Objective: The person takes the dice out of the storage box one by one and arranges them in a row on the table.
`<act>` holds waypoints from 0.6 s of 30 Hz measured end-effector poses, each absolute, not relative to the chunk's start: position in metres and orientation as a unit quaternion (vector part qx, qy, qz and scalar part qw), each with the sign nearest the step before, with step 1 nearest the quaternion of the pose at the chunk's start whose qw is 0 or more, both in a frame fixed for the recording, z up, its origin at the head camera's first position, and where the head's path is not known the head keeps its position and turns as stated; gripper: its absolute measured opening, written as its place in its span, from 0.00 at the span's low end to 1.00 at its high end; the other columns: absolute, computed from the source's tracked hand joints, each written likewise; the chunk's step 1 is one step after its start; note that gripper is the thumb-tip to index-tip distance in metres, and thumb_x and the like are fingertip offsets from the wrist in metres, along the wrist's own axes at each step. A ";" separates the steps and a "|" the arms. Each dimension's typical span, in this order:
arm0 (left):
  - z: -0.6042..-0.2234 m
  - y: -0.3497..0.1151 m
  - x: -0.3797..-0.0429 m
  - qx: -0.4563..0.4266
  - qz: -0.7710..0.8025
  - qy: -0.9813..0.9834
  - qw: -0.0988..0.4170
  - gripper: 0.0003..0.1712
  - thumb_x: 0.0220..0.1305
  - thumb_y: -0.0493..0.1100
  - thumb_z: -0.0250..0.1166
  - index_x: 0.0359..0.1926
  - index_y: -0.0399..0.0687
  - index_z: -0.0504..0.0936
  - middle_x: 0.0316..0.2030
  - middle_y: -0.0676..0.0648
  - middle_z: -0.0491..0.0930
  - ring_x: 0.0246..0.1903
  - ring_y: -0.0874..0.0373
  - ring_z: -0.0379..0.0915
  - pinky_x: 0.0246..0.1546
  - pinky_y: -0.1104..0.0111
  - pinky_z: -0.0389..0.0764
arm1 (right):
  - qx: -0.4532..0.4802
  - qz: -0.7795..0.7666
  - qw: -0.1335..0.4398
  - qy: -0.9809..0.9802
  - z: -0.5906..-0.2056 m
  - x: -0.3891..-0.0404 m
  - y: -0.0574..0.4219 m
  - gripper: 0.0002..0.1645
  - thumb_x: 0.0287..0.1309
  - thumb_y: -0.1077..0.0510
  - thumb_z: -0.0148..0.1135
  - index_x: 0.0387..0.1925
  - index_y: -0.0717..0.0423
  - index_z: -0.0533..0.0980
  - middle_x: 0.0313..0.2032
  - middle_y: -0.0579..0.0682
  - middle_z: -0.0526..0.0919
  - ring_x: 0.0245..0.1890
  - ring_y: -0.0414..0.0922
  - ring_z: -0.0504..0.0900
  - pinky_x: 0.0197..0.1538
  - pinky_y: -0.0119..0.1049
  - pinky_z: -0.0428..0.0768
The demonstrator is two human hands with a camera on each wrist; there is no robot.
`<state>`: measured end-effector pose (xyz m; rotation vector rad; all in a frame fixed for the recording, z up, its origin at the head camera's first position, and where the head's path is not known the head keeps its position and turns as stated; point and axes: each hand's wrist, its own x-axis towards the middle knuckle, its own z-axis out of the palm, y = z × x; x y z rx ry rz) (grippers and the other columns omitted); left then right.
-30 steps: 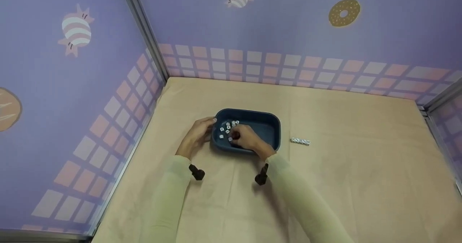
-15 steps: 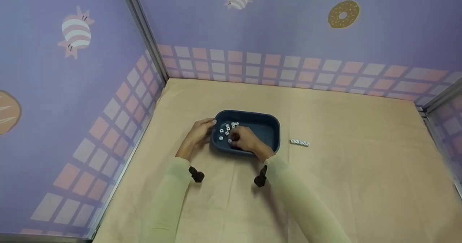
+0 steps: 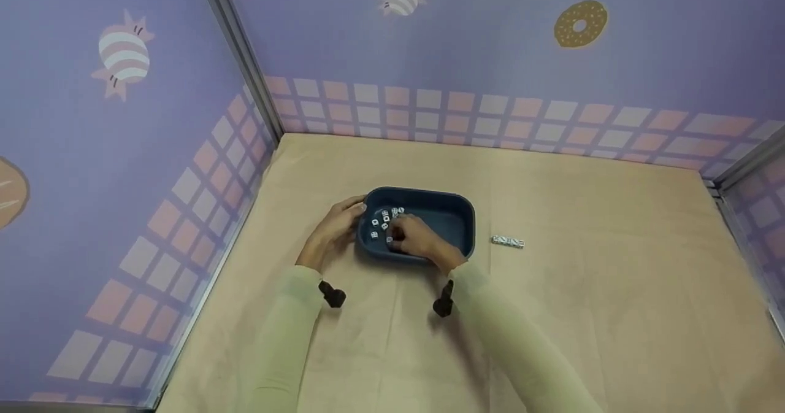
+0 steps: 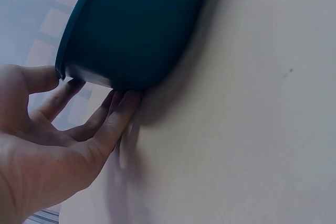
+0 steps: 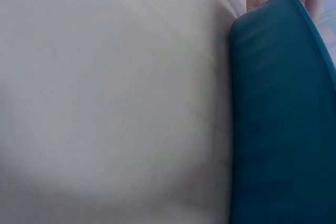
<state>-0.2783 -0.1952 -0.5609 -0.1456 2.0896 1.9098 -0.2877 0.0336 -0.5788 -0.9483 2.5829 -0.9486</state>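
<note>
A dark blue rectangular tub [image 3: 451, 223] stands on the cloth in the head view, with several small white dice [image 3: 375, 222] in its left half. My left hand [image 3: 334, 224] holds the tub's left end; the left wrist view shows its thumb at the rim and its fingertips against the outer wall, low down. Reaching over the near rim, my right hand [image 3: 417, 238] is inside the tub with curled fingers. A die [image 3: 389, 239] shows right at its thumb and fingertips, pinched there. The right wrist view has only the tub's outer wall [image 5: 283, 119] and part of the left hand.
To the right of the tub, a short row of dice [image 3: 508, 242] lies end to end on the beige cloth [image 3: 582, 290]. Patterned purple wall panels [image 3: 490, 45] with metal corner posts [image 3: 245, 51] enclose the table at the back and sides.
</note>
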 end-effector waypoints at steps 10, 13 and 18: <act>-0.562 -0.195 -0.277 -0.039 0.681 0.708 0.182 0.26 0.85 0.46 0.53 0.78 0.51 0.70 0.67 0.39 0.77 0.61 0.47 0.79 0.53 0.61 0.81 | -0.313 -0.360 0.135 0.868 -0.562 -0.285 0.046 0.04 0.71 0.62 0.68 0.44 0.58 0.83 0.39 0.49 0.84 0.39 0.44 0.80 0.48 0.43 0.80; -0.562 -0.196 -0.276 -0.046 0.685 0.703 0.187 0.27 0.85 0.47 0.53 0.79 0.52 0.69 0.69 0.40 0.77 0.64 0.46 0.77 0.59 0.56 0.79 | -0.314 -0.376 0.114 0.864 -0.549 -0.280 0.062 0.05 0.71 0.62 0.68 0.46 0.58 0.83 0.41 0.49 0.84 0.40 0.44 0.81 0.48 0.42 0.81; -0.563 -0.195 -0.277 -0.043 0.687 0.702 0.181 0.27 0.86 0.46 0.52 0.79 0.51 0.69 0.71 0.40 0.75 0.66 0.45 0.74 0.65 0.52 0.75 | -0.327 -0.394 0.051 0.858 -0.521 -0.271 0.105 0.06 0.70 0.63 0.69 0.46 0.59 0.84 0.41 0.49 0.85 0.40 0.44 0.84 0.45 0.41 0.83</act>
